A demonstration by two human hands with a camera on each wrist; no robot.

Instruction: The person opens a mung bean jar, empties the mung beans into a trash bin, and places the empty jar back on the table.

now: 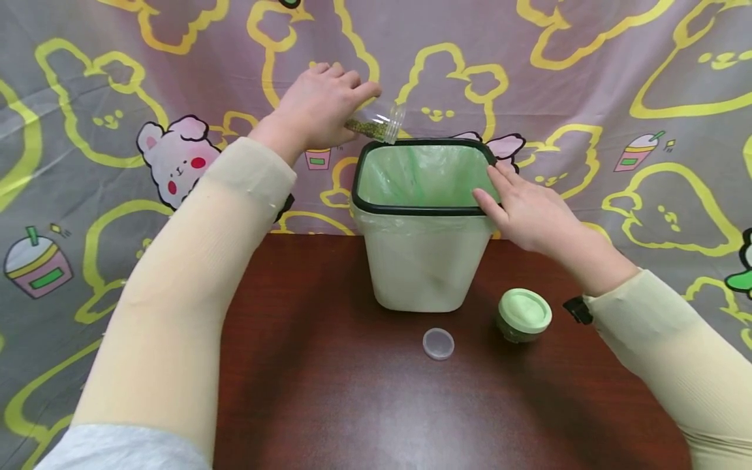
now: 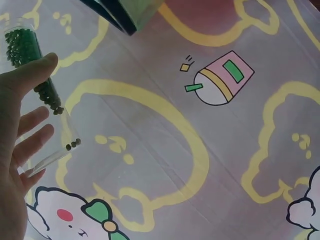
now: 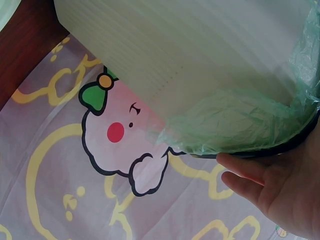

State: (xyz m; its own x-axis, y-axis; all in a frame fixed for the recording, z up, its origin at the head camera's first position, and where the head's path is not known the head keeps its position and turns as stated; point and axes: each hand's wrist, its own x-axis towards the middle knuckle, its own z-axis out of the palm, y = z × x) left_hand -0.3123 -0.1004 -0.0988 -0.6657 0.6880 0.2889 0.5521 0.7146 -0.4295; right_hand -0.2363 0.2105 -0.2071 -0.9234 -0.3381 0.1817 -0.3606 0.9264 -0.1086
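My left hand grips a clear plastic jar partly filled with small green beans. The jar lies tilted, its uncapped mouth at the left rim of a pale trash bin. In the left wrist view the beans gather toward the mouth, with a few near the base. My right hand rests on the bin's right rim, fingers fairly straight. From the right wrist view, its fingertips touch the black rim from outside. A green bag lines the bin; the bin's bottom is hidden.
A small translucent round lid lies on the dark wooden table before the bin. To its right stands a short jar with a light green lid. Behind hangs a patterned cloth, close to the bin's back.
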